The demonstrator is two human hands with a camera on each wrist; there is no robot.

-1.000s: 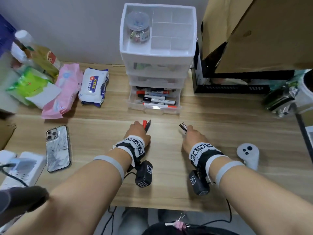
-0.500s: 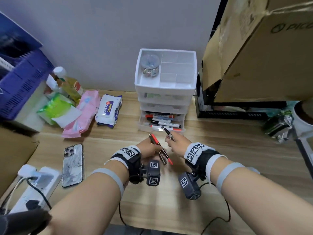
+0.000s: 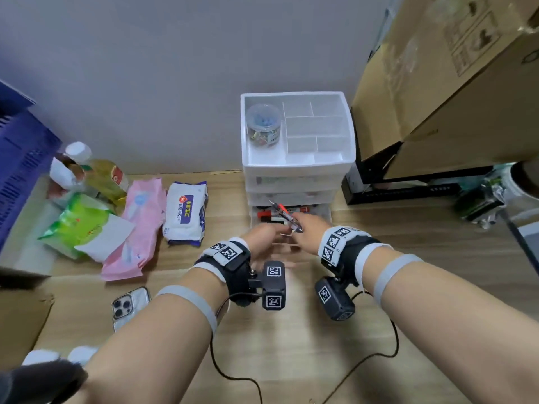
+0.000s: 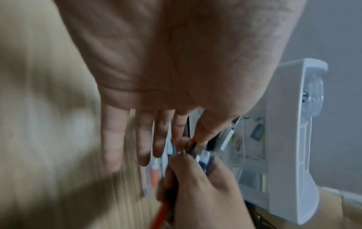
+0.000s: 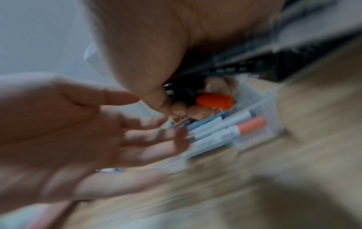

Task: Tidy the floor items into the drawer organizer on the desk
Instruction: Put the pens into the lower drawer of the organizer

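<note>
Orange and black plastic fills my right hand: my fingers are curled round a small bunch of pens, their slim barrels slanting up and to the left over the open bottom drawer, and the right wrist view shows a stubby orange cap poking out past my curled fingertips. My left hand sits just beside it with the fingers straight and spread, holding nothing; the thumb and forefinger reach to where the pens meet the right hand (whether they actually touch the barrels is lost in the blur). The drawer is clear, thin-walled plastic and already has markers lying side by side in it, white barrels with coloured caps, one of them salmon-orange. It belongs to the white drawer organizer, a glossy, boxy stack that stands on the pale wood-grain desk against the grey wall. Its top is a divided tray, and a round transparent tub of small coloured bits stands in the left compartment. To the left lie soft, crinkly wipe packs.
</note>
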